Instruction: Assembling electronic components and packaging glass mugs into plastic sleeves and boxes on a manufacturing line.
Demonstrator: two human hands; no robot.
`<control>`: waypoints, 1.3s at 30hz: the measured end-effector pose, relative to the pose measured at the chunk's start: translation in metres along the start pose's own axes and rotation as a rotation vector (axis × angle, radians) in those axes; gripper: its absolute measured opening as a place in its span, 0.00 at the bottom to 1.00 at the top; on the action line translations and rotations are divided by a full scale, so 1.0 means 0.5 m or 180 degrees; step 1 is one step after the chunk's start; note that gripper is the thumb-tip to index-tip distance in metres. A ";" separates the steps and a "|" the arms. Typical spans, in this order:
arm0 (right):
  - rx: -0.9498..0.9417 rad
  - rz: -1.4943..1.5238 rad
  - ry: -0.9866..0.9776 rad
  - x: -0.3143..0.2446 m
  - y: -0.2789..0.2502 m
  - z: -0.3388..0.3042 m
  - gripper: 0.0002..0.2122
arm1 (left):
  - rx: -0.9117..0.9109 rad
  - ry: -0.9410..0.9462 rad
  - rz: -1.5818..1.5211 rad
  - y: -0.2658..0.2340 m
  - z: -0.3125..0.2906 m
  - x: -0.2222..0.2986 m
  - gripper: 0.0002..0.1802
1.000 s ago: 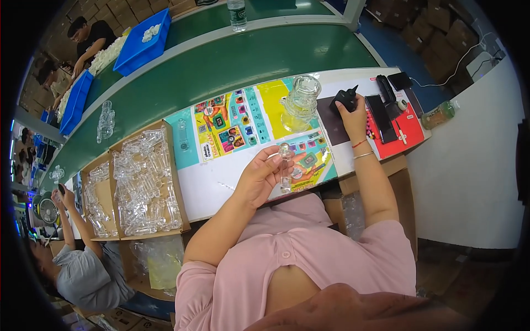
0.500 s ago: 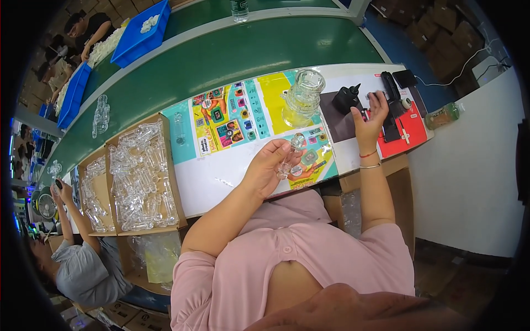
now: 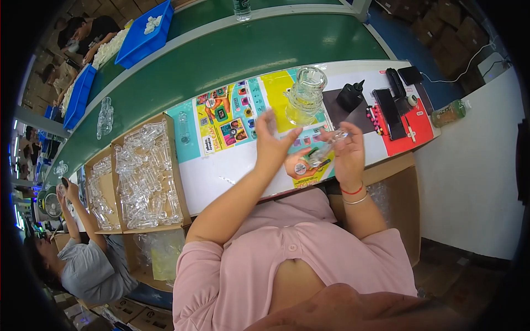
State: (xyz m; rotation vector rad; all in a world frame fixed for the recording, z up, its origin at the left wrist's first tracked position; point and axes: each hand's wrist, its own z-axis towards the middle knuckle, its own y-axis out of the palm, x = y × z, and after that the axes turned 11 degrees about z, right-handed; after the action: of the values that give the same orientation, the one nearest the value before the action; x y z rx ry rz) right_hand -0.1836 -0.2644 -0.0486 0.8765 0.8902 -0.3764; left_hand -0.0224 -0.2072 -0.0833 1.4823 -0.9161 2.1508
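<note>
Over the desk [image 3: 212, 190], right hand [image 3: 351, 157]: grip pinched on clear tube [image 3: 322, 155]; left hand [image 3: 271, 147]: grip wide, apparently empty; tube could drop if that fingertip hold proves too light.

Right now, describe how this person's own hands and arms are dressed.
Both the left hand and the right hand are gloveless. Short pink sleeves cover the upper arms, leaving the forearms bare. A thin red bracelet and a pale, shiny bangle circle the right wrist; nothing shows on the left wrist.
</note>
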 end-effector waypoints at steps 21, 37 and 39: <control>-0.0279 0.0145 0.0344 -0.015 0.095 -0.040 0.22 | -0.1384 -0.0307 -0.2147 -0.199 -0.098 0.125 0.54; -0.0991 -0.0274 -0.0134 -0.019 0.173 -0.079 0.16 | -0.1276 -0.0516 -0.2207 -0.293 -0.156 0.137 0.52; -0.1200 -0.0831 -0.0486 -0.023 0.173 -0.078 0.18 | -0.1476 -0.0341 -0.2165 -0.309 -0.152 0.134 0.51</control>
State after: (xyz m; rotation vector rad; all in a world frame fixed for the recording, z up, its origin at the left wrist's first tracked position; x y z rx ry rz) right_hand -0.1571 -0.1817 -0.0086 0.3802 0.8985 -0.4756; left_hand -0.0028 -0.0475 0.0075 1.4048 -0.7310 1.2845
